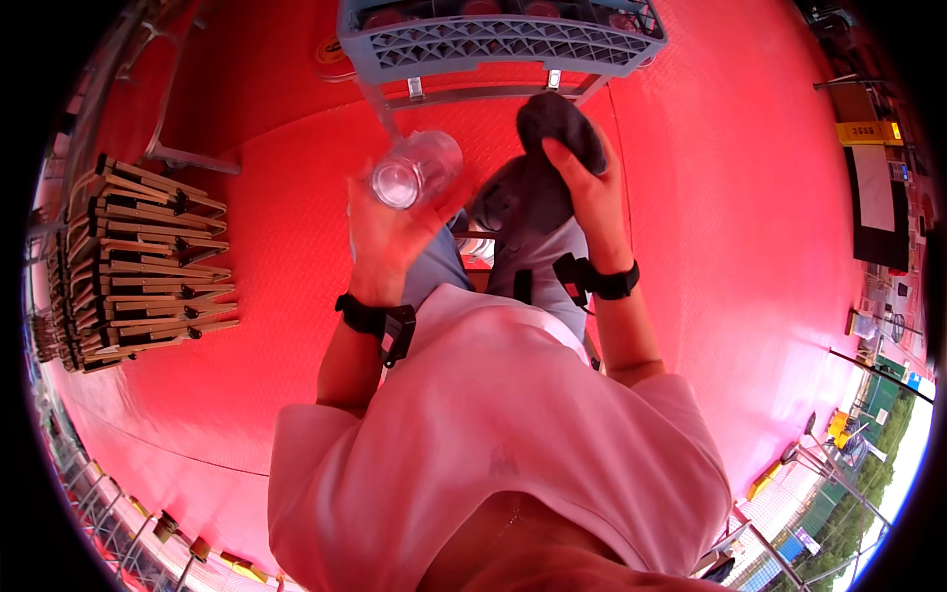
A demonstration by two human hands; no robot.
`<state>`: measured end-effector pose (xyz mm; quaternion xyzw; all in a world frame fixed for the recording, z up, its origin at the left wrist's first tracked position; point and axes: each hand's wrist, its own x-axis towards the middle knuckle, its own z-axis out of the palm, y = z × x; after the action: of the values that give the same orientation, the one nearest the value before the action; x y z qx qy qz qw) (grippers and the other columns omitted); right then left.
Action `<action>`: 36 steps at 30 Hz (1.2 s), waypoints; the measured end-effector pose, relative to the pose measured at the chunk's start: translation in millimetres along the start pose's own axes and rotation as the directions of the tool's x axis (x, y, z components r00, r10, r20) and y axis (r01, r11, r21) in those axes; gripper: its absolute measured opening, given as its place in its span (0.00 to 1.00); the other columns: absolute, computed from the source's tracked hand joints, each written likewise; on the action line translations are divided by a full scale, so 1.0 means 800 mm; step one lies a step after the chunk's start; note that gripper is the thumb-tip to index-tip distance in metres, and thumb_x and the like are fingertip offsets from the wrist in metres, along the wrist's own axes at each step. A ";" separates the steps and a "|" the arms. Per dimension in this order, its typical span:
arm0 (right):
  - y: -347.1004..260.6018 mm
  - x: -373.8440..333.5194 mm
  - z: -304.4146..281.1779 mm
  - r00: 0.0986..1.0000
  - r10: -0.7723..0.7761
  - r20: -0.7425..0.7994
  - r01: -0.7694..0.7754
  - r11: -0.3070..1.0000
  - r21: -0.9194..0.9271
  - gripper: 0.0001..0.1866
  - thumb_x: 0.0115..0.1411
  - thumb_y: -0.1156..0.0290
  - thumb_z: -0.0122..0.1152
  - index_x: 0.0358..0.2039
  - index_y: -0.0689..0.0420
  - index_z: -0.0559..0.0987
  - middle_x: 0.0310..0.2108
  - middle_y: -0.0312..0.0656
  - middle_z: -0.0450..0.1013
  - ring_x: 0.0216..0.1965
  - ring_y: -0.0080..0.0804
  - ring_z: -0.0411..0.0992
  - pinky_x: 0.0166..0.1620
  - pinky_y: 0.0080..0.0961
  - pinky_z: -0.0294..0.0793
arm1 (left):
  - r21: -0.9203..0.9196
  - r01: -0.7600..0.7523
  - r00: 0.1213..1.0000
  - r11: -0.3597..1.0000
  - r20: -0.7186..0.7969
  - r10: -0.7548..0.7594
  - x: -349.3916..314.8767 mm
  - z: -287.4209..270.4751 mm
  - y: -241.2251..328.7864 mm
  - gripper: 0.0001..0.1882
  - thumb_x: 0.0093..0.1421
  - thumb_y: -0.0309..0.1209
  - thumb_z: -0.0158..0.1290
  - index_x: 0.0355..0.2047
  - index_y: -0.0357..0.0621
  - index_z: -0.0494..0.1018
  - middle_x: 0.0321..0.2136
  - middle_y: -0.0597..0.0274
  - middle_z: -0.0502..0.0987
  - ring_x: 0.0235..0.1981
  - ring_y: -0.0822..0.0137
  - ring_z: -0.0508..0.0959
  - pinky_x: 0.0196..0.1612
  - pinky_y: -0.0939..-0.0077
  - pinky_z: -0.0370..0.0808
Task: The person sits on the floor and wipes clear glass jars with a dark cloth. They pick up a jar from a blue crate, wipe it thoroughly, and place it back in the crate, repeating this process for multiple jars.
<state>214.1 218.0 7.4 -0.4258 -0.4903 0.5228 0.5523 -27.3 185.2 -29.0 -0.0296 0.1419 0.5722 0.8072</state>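
A clear drinking glass (426, 163) is held in my left hand (383, 237), tilted, with its round, bright end towards me. Motion smears that hand and the glass a little. On the other side, my right hand (599, 192) grips a dark grey cloth (558, 133), thumb pressed on top. Part of the cloth hangs down over my knee. The glass and the cloth are apart. Both hands are raised above my lap, and each wrist wears a black strap with a small device.
Ahead stands a grey-blue plastic glass rack (503, 44) on a metal frame, with several glasses in it. To the left, several folded wooden-looking stools (163, 266) lean in a row on the red floor (730, 247). Shelving and a yellow box (870, 132) line the right.
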 end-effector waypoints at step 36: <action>-0.013 -0.006 -0.015 0.913 0.368 0.174 -0.402 0.884 0.240 0.32 0.69 0.46 0.51 0.58 0.63 0.73 0.48 0.42 0.77 0.46 0.24 0.75 0.48 0.21 0.76 | 0.384 0.213 0.954 0.899 0.115 -0.275 -0.063 0.071 -0.022 0.44 0.61 0.56 0.48 0.64 0.28 0.60 0.60 0.46 0.69 0.57 0.54 0.74 0.60 0.61 0.71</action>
<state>228.0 212.6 15.5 -0.4022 -0.3530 0.7094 0.4586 -15.2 144.6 36.5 0.1520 0.1734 0.4299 0.8729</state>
